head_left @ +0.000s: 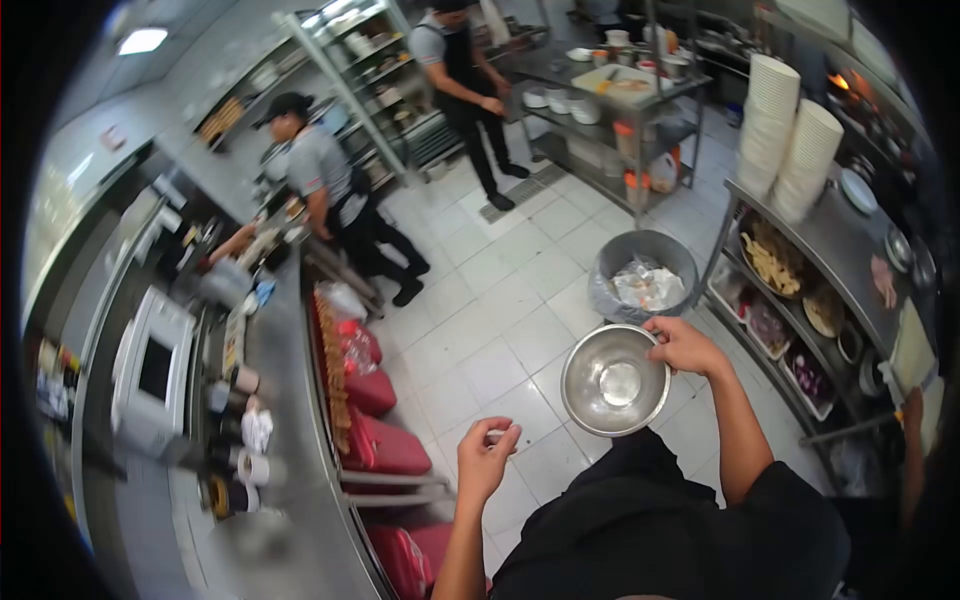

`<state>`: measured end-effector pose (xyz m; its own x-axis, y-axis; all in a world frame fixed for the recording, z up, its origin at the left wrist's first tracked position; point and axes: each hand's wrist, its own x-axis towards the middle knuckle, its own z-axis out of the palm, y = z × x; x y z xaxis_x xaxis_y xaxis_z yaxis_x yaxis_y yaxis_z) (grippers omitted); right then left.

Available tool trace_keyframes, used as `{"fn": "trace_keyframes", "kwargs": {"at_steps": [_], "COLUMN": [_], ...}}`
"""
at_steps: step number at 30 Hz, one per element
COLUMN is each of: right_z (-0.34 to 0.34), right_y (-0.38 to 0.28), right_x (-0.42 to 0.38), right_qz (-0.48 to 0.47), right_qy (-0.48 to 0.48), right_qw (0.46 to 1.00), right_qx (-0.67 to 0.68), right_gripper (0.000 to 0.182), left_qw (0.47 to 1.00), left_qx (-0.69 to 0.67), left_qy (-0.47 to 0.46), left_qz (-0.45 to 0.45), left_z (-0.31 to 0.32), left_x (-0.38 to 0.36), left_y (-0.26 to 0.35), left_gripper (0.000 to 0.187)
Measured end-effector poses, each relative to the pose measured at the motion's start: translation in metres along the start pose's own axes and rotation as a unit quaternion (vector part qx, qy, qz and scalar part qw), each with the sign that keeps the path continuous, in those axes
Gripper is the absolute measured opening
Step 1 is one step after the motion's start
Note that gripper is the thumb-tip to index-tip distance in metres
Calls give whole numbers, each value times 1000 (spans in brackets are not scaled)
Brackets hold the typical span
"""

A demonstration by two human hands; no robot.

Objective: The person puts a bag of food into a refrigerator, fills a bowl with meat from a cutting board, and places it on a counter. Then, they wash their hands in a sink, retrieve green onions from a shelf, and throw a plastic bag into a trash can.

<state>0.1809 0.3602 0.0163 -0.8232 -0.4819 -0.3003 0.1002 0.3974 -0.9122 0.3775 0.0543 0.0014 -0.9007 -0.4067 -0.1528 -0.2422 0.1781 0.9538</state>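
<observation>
My right hand (688, 347) grips the rim of a steel mixing bowl (590, 385), thumb over the inside edge. The bowl is tilted towards me, and no food shows in it. My left hand (486, 455) is held up to the left of the bowl, apart from it. Its fingers are curled in towards the thumb, with a small pale bit showing between them that is too small to name. Beyond the bowl stands a lined trash bin (603, 275) with crumpled white waste inside.
A steel counter (300, 480) runs along the left, with red bins (385, 445) beneath it. On the right, a steel shelf unit (850, 250) carries stacked white containers (768, 120) and trays of food. Two people in dark aprons stand farther back, one at the left counter.
</observation>
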Motion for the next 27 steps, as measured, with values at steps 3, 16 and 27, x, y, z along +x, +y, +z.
{"fn": "trace_keyframes", "kwargs": {"at_steps": [3, 16, 27], "right_z": [-23, -60, -41], "right_y": [13, -63, -124], "right_x": [37, 310, 502], "right_qz": [42, -38, -14], "right_qy": [31, -47, -51], "right_qw": [998, 997, 998], "right_qx": [28, -40, -23], "right_gripper": [35, 39, 40], "left_qw": [995, 984, 974], "left_qx": [-28, -137, -180], "left_qy": [-93, -65, -58], "left_qz": [-2, -96, -124], "left_z": [32, 57, 4], "left_x": [82, 317, 522], "left_y": [24, 58, 40], "left_gripper": [27, 36, 33]}}
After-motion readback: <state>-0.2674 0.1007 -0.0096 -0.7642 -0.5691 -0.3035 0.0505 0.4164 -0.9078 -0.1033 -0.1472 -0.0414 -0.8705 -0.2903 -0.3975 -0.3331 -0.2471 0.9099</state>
